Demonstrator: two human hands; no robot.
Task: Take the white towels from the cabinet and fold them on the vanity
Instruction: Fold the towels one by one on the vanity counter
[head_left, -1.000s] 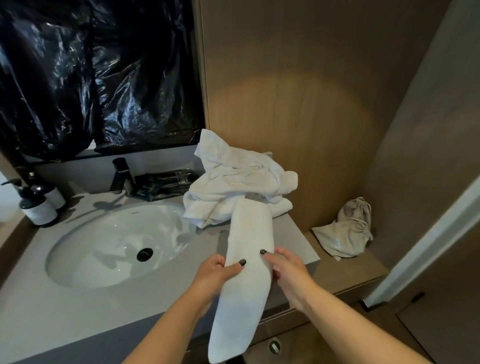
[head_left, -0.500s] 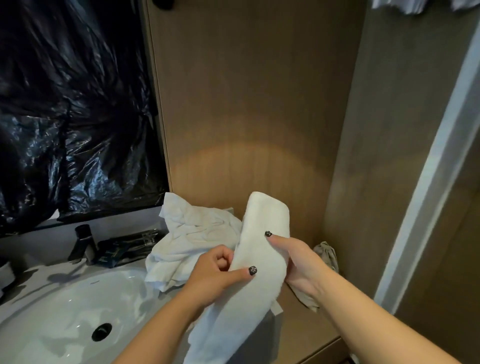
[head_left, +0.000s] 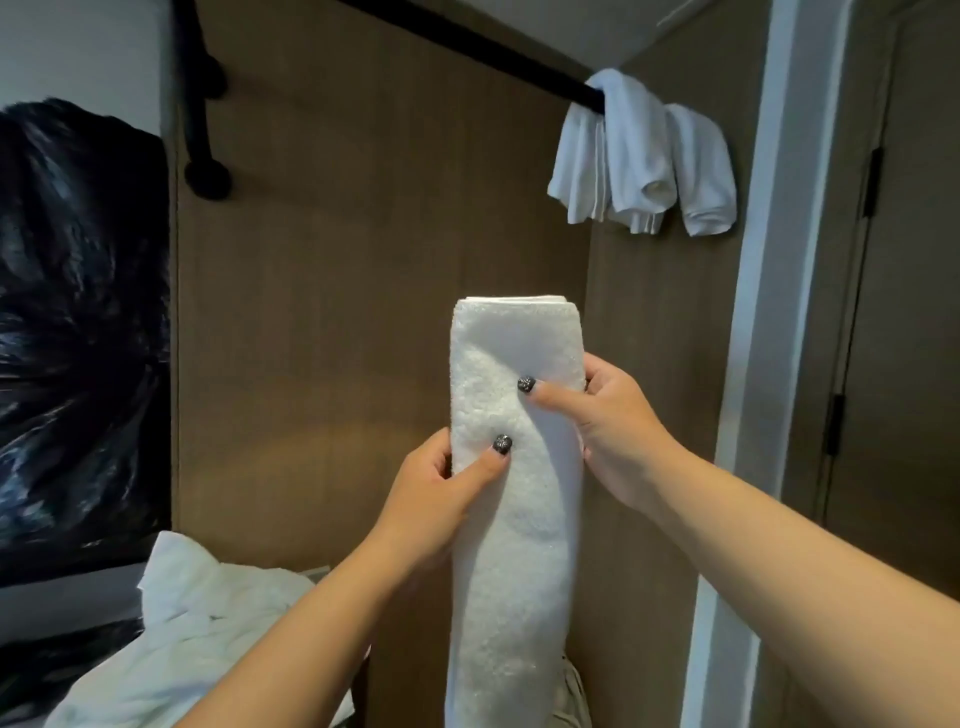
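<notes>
- Left hand (head_left: 436, 499): pinches the folded towel (head_left: 514, 519) at its left edge, thumb across the front, fingers behind.
- Right hand (head_left: 613, 421): grips the right edge slightly higher, thumb on the front.
- Folded towel: a long narrow strip held upright in the air before the wood panel (head_left: 363, 312); its lower end runs out of view.
- Towel heap (head_left: 197, 639): crumpled, white, lower left.
- Rod (head_left: 467, 47): black, overhead.
- Hung towels (head_left: 644, 161): white (count unclear), draped over the rod's right end.
- Black plastic (head_left: 78, 338): covers the left.
</notes>
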